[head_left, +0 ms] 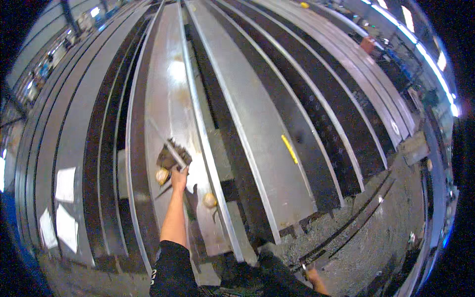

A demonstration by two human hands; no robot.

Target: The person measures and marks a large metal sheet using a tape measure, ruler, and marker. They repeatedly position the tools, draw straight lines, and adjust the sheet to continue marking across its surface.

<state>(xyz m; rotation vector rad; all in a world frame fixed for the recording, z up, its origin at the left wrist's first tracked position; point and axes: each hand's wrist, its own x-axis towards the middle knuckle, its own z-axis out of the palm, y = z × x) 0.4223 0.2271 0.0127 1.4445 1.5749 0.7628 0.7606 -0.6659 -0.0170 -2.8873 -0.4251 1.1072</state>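
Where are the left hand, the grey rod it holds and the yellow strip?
Left hand (179, 179): head view, its middle.
Grey rod (174, 152): head view, shaft beyond the fingers.
Yellow strip (289, 149): head view, its middle.

Three white sheets (67, 227) lie on the long left-hand beams (88, 123), close to their near ends. Across from me, a yellow streak (289, 149) follows the right edge of a wide grey beam (257, 133). A grey block (414, 147) sits by the near ends of the outermost right-hand beams (376, 91), and bright lamps (420, 49) glow beyond their right edge.
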